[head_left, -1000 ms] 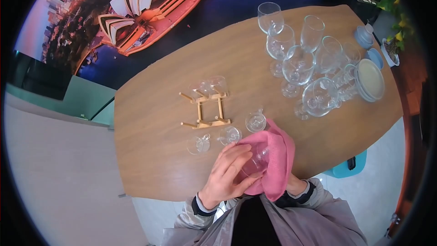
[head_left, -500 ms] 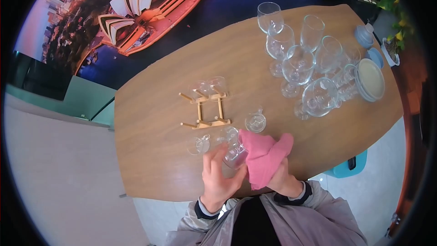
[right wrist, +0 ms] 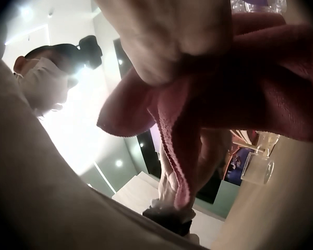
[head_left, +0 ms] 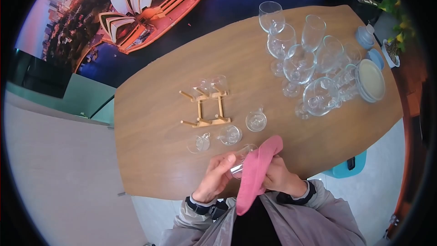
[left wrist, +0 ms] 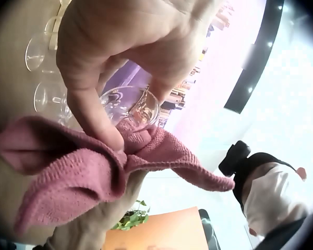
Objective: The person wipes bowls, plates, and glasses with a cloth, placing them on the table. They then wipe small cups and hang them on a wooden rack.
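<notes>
In the head view the left hand (head_left: 215, 177) grips a small clear glass (head_left: 237, 167) near the table's front edge. The right hand (head_left: 278, 176) holds a pink cloth (head_left: 253, 176) against the right side of that glass. The left wrist view shows the glass (left wrist: 129, 107) between the left thumb and fingers, with the cloth (left wrist: 78, 177) bunched at its lower end. In the right wrist view the right hand (right wrist: 172, 36) is curled on the cloth (right wrist: 172, 120), its fingertips partly hidden.
Three glass cups (head_left: 230, 135) stand just beyond the hands. Behind them is a wooden rack (head_left: 220, 107) with glasses at its far side. Several stemmed glasses (head_left: 299, 64) and stacked dishes (head_left: 371, 80) occupy the right part of the table (head_left: 154, 109).
Since the middle frame, the left hand has closed round the glass, which moved nearer the body. The cloth has swung from a bundle to a long hanging fold.
</notes>
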Demonstrator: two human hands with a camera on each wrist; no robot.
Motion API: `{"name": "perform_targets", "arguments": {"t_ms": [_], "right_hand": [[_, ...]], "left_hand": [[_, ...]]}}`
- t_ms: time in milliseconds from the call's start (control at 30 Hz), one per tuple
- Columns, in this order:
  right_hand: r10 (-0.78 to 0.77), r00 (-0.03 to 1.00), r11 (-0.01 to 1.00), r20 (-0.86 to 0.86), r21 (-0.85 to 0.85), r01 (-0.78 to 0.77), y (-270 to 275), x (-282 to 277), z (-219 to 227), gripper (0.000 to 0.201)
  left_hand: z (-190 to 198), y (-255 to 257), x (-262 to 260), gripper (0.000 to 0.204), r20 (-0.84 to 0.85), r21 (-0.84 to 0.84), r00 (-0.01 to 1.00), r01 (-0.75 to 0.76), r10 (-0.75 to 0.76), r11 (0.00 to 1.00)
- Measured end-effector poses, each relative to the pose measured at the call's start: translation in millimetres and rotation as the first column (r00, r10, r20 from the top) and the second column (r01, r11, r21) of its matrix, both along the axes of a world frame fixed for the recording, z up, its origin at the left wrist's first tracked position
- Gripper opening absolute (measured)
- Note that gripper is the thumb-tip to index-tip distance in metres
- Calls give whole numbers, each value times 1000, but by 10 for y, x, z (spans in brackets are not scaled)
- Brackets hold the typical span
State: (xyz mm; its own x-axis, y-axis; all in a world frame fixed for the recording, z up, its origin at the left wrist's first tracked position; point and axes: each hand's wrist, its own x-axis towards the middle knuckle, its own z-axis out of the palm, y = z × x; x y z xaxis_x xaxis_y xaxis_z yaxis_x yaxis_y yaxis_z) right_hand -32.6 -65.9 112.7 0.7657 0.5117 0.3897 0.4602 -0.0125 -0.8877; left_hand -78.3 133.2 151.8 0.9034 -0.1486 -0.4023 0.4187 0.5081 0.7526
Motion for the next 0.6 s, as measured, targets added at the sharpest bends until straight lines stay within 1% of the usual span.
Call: {"name": "perform_targets", "arguments": {"t_ms": [67,100,133,167,200,233,267,333,367,433,467,500,533,567,600], "right_hand": [[0,1000,1000,11,6,0,-7,17,-17,16],[-32,999,999,-29,7,32,-12,20,-68,16],[-60,996,998,-70,8,61,-11,18,-93,16],[-53,996,999,-71,10,54,0,21,-90,16],[-67,982,998,-174,6,70,10,13,-80,15],[-86,957,996,-277,0,89,20,-4,-72,15],[-86,956,996,-281,1,90,27,-16,-66,15],[-34,904,997,-426,46,59,23,-24,-33,16],[-28,905,997,-425,47,53,12,-23,-10,16],[63,970,998,-235,42,-55,-46,-3,58,17],[62,970,998,-235,37,-54,-65,-8,107,17],[93,981,995,-170,38,-88,-66,-13,158,18],[126,987,992,-103,40,-122,-56,-13,181,20],[126,987,992,-102,43,-122,-49,-3,135,20],[213,969,977,-124,55,-208,-46,18,60,23]], "left_hand": [[29,5,25,51,-145,-44,989,28,-34,999],[-3,11,36,49,-177,103,984,44,-25,994],[6,2,31,49,-177,104,984,42,-23,994],[42,-22,31,49,155,617,986,-50,-59,785],[120,-43,47,51,393,889,882,-291,-259,354],[207,-29,77,62,471,878,796,-380,-381,292],[214,-38,64,62,467,880,797,-376,-382,291],[210,-77,30,70,393,907,793,-251,-467,337],[215,-48,4,70,393,907,795,-254,-462,335],[230,66,4,73,300,806,883,-34,-360,590],[201,114,2,73,302,804,883,-33,-359,594],[166,170,7,71,292,583,908,79,-299,809],[165,206,14,69,262,298,933,166,-248,940],[203,222,17,60,201,204,953,185,-226,961],[223,232,13,60,201,205,953,186,-227,961]]}}
